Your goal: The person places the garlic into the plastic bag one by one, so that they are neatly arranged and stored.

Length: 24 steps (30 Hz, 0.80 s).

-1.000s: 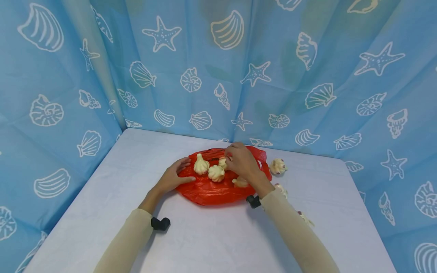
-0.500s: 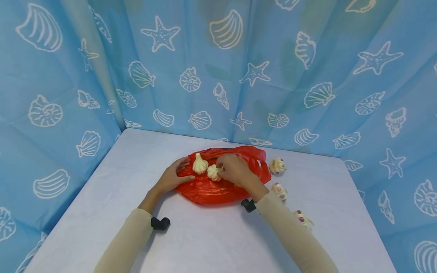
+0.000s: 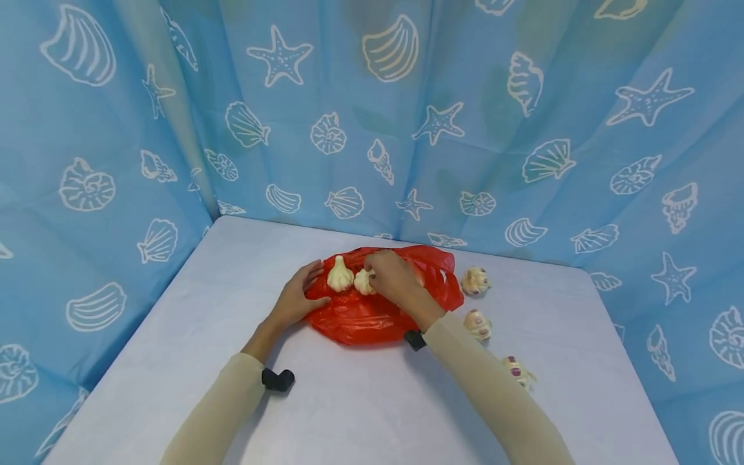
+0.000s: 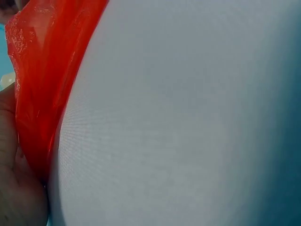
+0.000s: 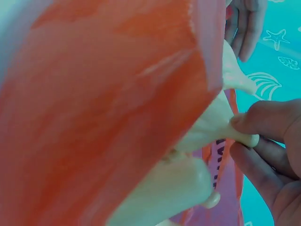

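A red plastic bag [image 3: 354, 326] lies on the table with garlic bulbs on it. My left hand [image 3: 298, 296] rests at the bag's left end, thumb and fingers spread along its edge; only part of that hand [image 4: 19, 188] shows in the left wrist view. With thumb and fingertips, my right hand [image 3: 391, 274] pinches the stem of a garlic bulb [image 5: 207, 125]. Beside this one, to its left, stands another garlic bulb [image 3: 340, 276], stem up. A further bulb [image 5: 164, 188] sits nearer in the right wrist view, partly covered by red plastic.
To the bag's right, three purple-marked garlic bulbs form a slanting row: a far one [image 3: 475, 280], a middle one [image 3: 478, 324] and a near one [image 3: 516, 371]. A white cloth covers the table [image 3: 349, 400]. Blue shell-patterned curtains [image 3: 383, 116] stand behind and at the sides.
My right hand has moved from a bulb farther right to one in the middle of the bag. That bulb has shifted back, level with the leftmost bulb. My left hand has stayed in place.
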Each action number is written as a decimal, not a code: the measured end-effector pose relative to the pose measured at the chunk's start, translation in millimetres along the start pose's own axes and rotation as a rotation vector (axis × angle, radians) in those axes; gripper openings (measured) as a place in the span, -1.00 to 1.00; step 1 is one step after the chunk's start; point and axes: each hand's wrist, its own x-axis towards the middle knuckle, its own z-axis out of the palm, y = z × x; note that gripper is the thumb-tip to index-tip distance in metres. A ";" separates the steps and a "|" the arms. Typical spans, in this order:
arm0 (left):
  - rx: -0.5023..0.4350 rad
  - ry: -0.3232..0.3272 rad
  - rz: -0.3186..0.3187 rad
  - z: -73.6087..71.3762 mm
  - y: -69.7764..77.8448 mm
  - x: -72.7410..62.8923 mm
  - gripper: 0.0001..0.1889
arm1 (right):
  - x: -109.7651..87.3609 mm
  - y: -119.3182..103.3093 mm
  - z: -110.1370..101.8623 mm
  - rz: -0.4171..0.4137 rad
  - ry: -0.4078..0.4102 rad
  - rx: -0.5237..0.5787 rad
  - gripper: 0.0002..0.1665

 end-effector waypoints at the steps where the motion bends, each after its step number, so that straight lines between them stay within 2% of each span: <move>1: 0.001 0.004 0.001 0.0 0.5 -0.4 -0.11 | 1.7 -1.2 0.1 -0.016 0.008 -0.012 -0.76; 6: -0.019 0.055 0.010 -1.8 0.9 -2.6 -0.08 | 9.3 -5.4 4.5 -0.036 0.016 -0.062 -0.84; 9: -0.035 0.085 0.015 -2.9 0.6 -2.9 -0.08 | 12.6 -6.6 7.3 -0.018 0.014 -0.070 -0.77; 16: -0.046 0.109 -0.002 -1.8 0.0 -3.9 -0.07 | 16.5 -9.3 12.1 0.050 0.068 -0.077 -0.78; 20: -0.062 0.115 -0.016 -1.2 -0.2 -6.5 -0.08 | 16.7 -10.2 17.6 0.055 0.058 -0.050 -0.76; 24: -0.065 0.117 -0.009 -1.3 1.5 -6.4 -0.08 | 16.0 -7.3 20.5 0.057 0.098 0.018 -0.77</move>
